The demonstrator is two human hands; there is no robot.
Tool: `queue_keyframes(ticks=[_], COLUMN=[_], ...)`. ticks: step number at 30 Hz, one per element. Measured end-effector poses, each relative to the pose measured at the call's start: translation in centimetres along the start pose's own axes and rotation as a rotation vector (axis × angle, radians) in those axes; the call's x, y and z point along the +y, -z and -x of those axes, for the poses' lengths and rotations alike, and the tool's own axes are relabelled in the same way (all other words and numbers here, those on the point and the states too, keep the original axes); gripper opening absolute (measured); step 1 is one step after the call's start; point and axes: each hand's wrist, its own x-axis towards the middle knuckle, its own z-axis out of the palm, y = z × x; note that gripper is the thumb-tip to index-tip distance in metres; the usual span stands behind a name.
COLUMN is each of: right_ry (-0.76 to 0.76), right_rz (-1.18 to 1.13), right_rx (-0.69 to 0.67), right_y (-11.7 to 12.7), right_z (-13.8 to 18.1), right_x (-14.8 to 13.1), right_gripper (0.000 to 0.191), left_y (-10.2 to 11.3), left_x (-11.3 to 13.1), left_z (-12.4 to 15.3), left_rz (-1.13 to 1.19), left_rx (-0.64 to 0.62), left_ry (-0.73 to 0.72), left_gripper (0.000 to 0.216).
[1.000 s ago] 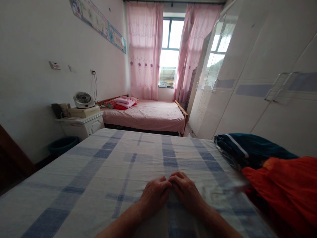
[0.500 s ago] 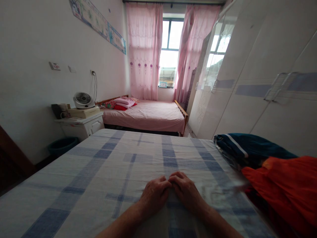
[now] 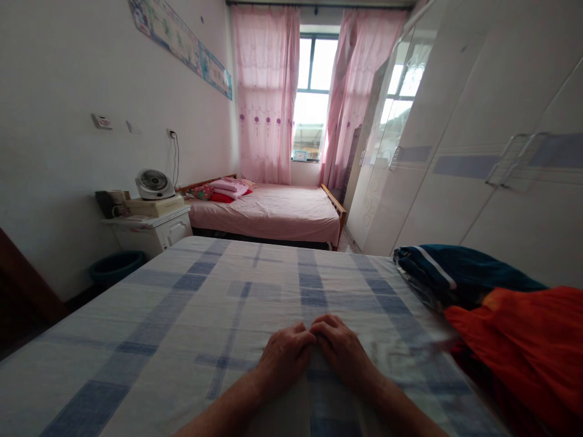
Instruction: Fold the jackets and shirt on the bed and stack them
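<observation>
My two bare hands meet in front of me, low in the view, over a white sheet [image 3: 204, 315] with blue bands and checks; the sheet spreads across the wide, flat surface before me, smooth for the most part, with small creases just beside my right hand. My left hand [image 3: 285, 352] and right hand [image 3: 339, 343] point inward, backs up, fingers bent, their tips touching; my palms are hidden, so I cannot tell whether either hand is closed on any cloth.

The sheet looks thin, soft and light — I judge it would fold easily, with little slip and nothing to break; its far edge or a far corner should give the surest hold, while the creases could be pinched up; taken by the middle, it would probably bunch.

To the right, by the sheet's edge, lie dark clothes [image 3: 473, 270] and, nearer me, an orange cloth [image 3: 532, 334]; behind them stands a white wardrobe [image 3: 478, 121]. Beyond the sheet is a pink bed [image 3: 282, 209] under a window [image 3: 314, 64] with pink curtains [image 3: 264, 103]; to the left, a small fan [image 3: 155, 182] sits on a box [image 3: 152, 206] atop a cabinet [image 3: 141, 233], a bin [image 3: 117, 267] just beside it.
</observation>
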Motion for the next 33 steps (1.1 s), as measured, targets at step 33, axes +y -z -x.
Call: queue_keyframes(ticks=[33], right_ry=[-0.004], right_rz=[0.014], right_rx=[-0.011], right_y=[-0.21], right_z=[0.12], right_x=[0.16], right_gripper=[0.014], left_y=[-0.19], left_x=[-0.09], left_z=[0.01], left_rz=[0.002], left_rx=[0.004], left_ry=[-0.012], left_gripper=[0.018])
